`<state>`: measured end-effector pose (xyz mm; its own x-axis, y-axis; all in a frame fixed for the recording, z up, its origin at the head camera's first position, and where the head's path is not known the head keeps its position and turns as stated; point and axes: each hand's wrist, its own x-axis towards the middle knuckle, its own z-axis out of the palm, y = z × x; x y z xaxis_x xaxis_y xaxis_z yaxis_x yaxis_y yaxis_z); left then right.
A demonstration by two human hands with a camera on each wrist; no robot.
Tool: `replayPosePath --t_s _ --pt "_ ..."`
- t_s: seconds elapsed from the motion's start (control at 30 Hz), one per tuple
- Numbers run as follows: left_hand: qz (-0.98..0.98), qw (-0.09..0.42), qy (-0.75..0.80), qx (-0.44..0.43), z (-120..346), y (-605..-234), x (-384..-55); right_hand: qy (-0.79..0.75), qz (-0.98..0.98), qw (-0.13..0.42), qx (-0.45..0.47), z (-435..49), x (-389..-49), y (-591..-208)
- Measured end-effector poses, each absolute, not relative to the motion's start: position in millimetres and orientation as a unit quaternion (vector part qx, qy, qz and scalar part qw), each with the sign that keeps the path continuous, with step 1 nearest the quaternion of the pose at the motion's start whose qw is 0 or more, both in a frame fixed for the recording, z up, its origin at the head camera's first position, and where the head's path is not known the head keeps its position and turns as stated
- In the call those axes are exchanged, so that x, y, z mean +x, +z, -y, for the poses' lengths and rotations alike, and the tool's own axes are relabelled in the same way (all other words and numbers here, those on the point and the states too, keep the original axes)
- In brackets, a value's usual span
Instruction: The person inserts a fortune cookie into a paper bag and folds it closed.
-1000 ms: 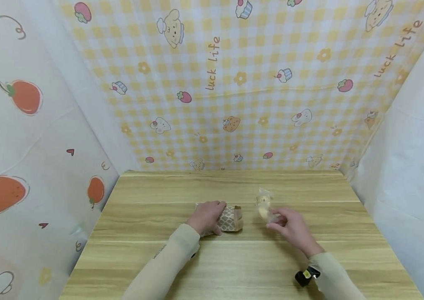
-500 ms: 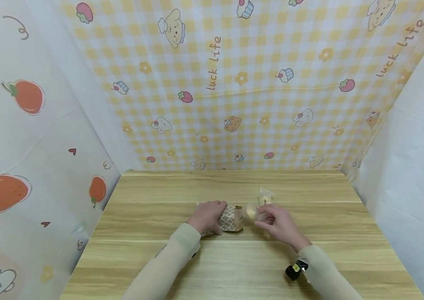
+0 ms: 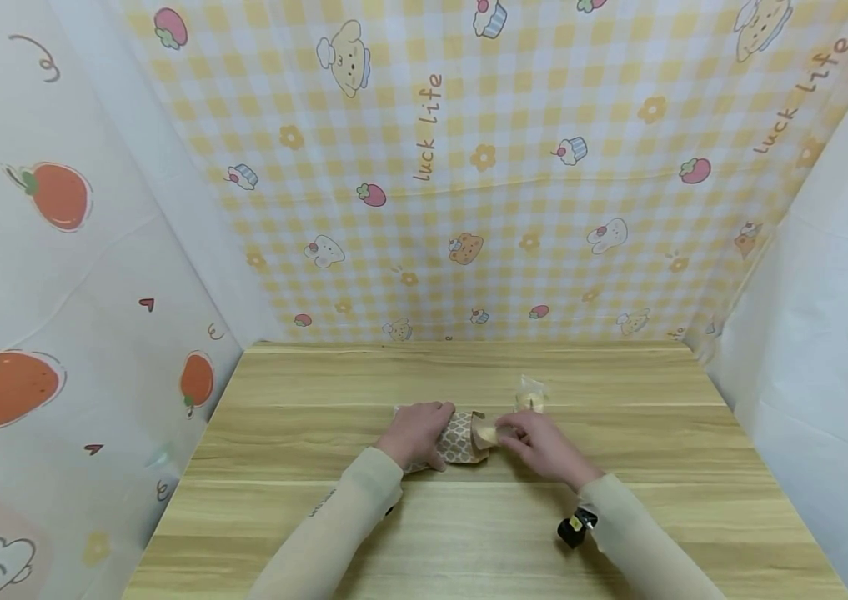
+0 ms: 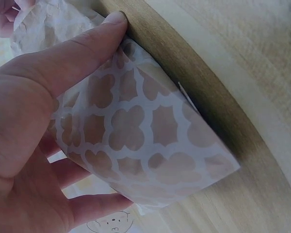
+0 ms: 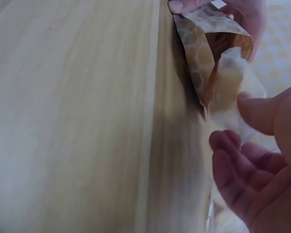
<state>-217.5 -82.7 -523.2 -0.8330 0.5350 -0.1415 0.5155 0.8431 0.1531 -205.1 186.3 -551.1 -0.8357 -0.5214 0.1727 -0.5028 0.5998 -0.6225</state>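
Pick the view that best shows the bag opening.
Right wrist: it looks into the bag opening up close, though a clear packet covers part of it. Head shows it small, also partly covered; left wrist mainly shows the patterned side of the bag, opening not discernible.

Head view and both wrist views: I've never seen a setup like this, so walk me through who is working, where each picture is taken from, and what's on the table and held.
There is no machine here: a person works with two bare hands. The wide picture comes from a camera worn on the head, looking forward and down; each close one comes from a camera on that wrist.

On the wooden table, the left hand grips a patterned paper bag lying on its side. The right hand pinches a wrapped pale piece, in clear wrapping, at the bag's open mouth. A second wrapped piece lies just beyond that hand. What the pieces are, I can't tell.
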Motion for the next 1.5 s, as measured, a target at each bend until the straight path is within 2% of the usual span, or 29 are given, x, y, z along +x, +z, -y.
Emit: replayPosePath --t_s 0.27,0.93,1.27,1.5 --pt "-0.957 0.083 0.053 0.274 82 -525 -218 -0.301 -0.902 0.024 -0.307 -175 -211 -542" --pt "-0.956 0.084 0.049 0.277 83 -526 -218 -0.409 -0.894 0.038 -0.179 -144 -218 -553" --pt "-0.957 0.080 0.034 0.276 83 -527 -220 -0.381 -0.906 0.022 -0.185 -138 -219 -544" --pt "-0.958 0.078 0.031 0.276 82 -527 -221 -0.405 -0.896 0.032 -0.177 -131 -218 -541"
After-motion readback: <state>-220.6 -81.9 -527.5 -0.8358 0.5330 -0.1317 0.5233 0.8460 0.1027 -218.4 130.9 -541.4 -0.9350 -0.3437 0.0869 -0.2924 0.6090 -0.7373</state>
